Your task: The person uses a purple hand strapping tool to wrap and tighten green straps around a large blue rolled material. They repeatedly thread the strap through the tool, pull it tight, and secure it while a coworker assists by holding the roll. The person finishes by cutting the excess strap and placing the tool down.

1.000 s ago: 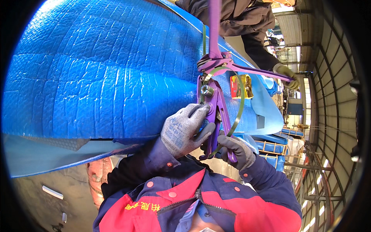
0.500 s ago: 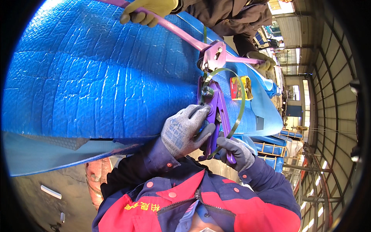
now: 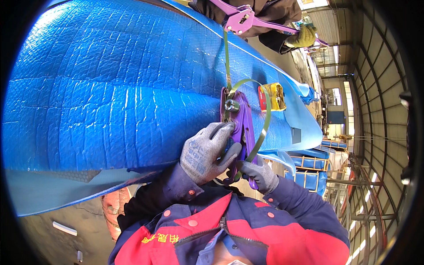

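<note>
While holding the purple tool (image 3: 241, 118) on the blue wrap (image 3: 110, 110), with the left hand (image 3: 205, 154) curled tight around it, also squeezing its handle (image 3: 253, 183) with the right hand (image 3: 264, 174) closed, by the green strap (image 3: 266, 119).

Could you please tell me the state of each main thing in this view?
Left hand: gloved, closed on purple tensioner
Right hand: gloved, closed on the tensioner's lever
Purple tensioner: held in both hands
Green strap: straight above the tensioner, looping out to its right
Blue wrapping: creased, shiny
Yellow-and-red packet: on the wrapping; cannot tell whether open
Long-handled purple tool: apart from the tensioner
Co-worker's hand: gloved, closed on that tool's handle
</note>
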A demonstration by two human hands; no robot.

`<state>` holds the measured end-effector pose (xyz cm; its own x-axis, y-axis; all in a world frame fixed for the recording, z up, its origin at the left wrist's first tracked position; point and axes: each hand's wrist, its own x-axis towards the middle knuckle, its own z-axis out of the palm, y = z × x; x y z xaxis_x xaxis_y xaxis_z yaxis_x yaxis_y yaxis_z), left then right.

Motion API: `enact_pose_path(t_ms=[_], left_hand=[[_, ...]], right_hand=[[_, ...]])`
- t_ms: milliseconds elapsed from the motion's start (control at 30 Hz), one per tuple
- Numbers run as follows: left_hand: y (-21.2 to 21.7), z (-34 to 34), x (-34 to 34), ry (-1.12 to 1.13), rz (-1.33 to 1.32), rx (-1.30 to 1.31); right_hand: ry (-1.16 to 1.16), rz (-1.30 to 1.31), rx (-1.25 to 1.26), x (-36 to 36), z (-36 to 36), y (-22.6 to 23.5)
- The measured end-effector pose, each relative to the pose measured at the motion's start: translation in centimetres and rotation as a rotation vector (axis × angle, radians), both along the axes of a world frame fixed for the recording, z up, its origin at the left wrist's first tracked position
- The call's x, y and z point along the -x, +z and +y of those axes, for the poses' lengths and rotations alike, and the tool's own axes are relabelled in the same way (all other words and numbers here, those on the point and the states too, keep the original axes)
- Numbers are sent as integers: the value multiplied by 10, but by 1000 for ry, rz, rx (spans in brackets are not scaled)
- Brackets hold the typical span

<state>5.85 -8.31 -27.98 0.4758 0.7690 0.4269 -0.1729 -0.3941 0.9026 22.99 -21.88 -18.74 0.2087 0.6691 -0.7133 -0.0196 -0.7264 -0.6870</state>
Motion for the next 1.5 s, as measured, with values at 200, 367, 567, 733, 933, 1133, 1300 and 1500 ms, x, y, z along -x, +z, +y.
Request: enact_pose_path(t_ms=[200, 367, 567, 733, 933, 1133, 1300, 1500], left_hand=[[-1, 2, -2, 51, -1, 10], [-1, -3, -4, 52, -5, 65], [2, -5, -5, 193, -11, -9], [-7, -15, -11, 208, 218, -134], [15, -51, -40, 1, 788, -679], [39, -136, -92, -397, 299, -134], [-8, -266, -227, -780, 29, 369], [-52, -374, -291, -473, 24, 505]], right_hand=[[-189, -212, -153, 25, 0, -36], [-163, -141, -49, -3, -9, -36], [140, -333, 74, -102, -46, 69], [-257, -357, -30, -120, -168, 66], [-599, 26, -570, -117, -275, -37], [-431, 48, -695, -134, -290, -21], [-13, -118, -657, -178, -342, -67], [243, -720, -553, -271, -423, -66]])
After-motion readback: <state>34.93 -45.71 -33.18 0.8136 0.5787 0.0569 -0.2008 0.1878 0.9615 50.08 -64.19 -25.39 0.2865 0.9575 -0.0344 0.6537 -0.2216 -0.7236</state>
